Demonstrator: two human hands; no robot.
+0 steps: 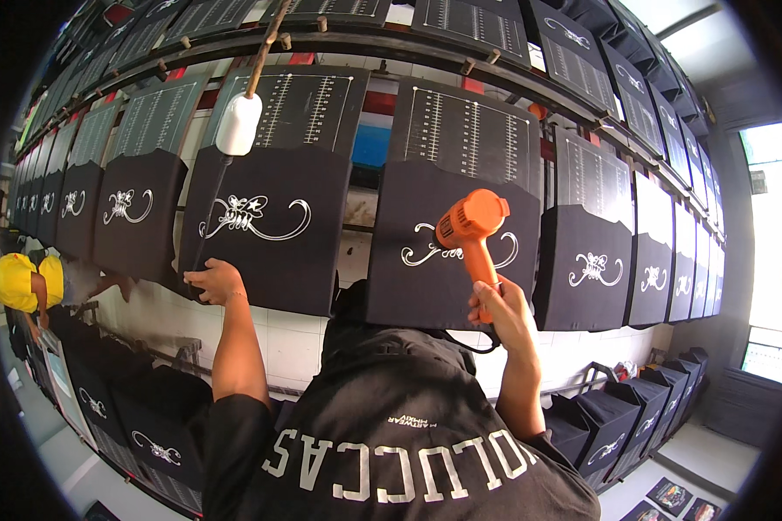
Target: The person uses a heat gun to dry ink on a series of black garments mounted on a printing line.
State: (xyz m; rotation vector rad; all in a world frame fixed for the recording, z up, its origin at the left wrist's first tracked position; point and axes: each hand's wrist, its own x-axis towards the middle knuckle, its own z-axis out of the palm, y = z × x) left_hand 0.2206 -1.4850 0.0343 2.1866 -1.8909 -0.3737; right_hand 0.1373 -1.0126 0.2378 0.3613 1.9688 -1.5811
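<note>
My right hand (pixel 504 314) is wrapped round the handle of an orange heat gun (pixel 473 221). Its barrel is over the white scroll print of a black shirt (pixel 452 291) stretched on a dark board marked with rulers. A black cord (pixel 482 349) curves from below its handle. At the lower left corner of the neighbouring black shirt (pixel 269 273), my left hand (pixel 215 282) has its fingers bent together at the edge. A thin dark cord (pixel 221 178) runs down towards that hand from a hanging white casing (pixel 239 124); whether the fingers grip cord or cloth is unclear.
Rows of boards with printed black shirts (pixel 593 267) extend left and right, and more stand behind me (pixel 156 443). A dark rail (pixel 382 39) crosses beyond the boards. A person in a yellow top (pixel 26 282) is at far left. Bright windows (pixel 769 252) are at right.
</note>
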